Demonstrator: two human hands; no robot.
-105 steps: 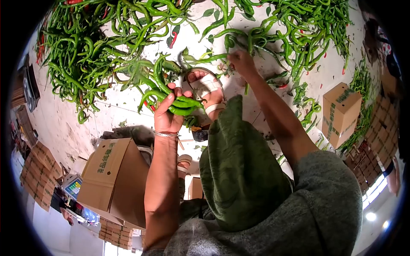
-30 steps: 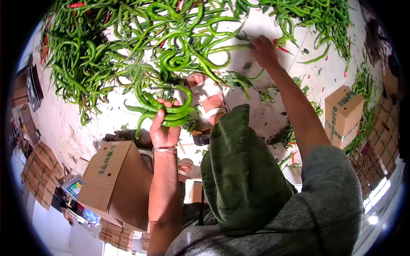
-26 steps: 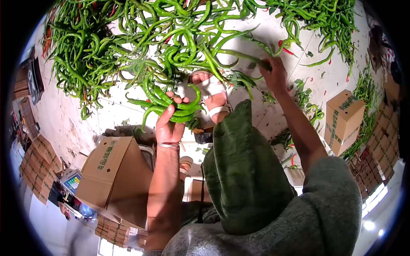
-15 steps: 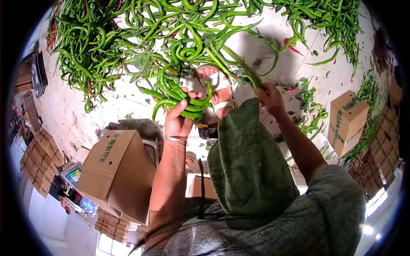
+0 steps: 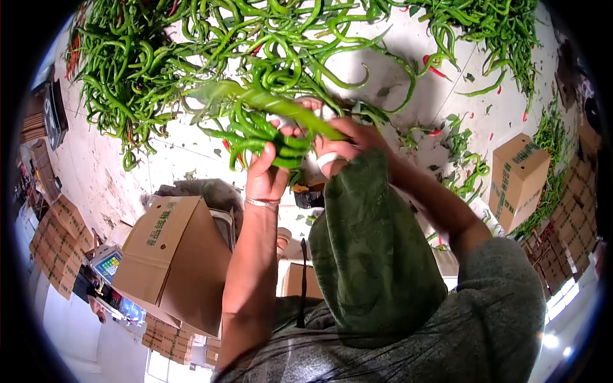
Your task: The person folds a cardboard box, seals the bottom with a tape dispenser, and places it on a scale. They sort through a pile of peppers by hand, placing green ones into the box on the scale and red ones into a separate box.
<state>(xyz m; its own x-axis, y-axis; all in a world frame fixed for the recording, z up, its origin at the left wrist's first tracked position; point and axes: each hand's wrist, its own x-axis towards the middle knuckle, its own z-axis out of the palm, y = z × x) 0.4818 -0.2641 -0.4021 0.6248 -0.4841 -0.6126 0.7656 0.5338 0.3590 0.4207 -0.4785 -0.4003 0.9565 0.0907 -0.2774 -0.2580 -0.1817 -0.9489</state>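
Note:
A bunch of curved green chili peppers [image 5: 290,152] rests in my left hand [image 5: 267,182], its fingers and thumb closed around them over the floor. My right hand [image 5: 357,137] is closed on the end of a long green chili pepper [image 5: 281,107], smeared by motion. That pepper points up and left, passing over the bunch in this view. Just beyond both hands, a heap of green chili peppers [image 5: 128,80] with a few red ones spreads across the tiled floor.
An open cardboard box [image 5: 172,255] stands left of my left arm, with a scale [image 5: 108,265] beside it. Another carton [image 5: 520,182] is at the right, near more peppers [image 5: 498,32]. My sandalled foot [image 5: 329,159] is below the hands. Stacked cartons [image 5: 60,239] line the left.
My right hand has moved left, toward my left hand, swinging the long pepper over the bunch. My left hand stays almost in place and keeps its bunch.

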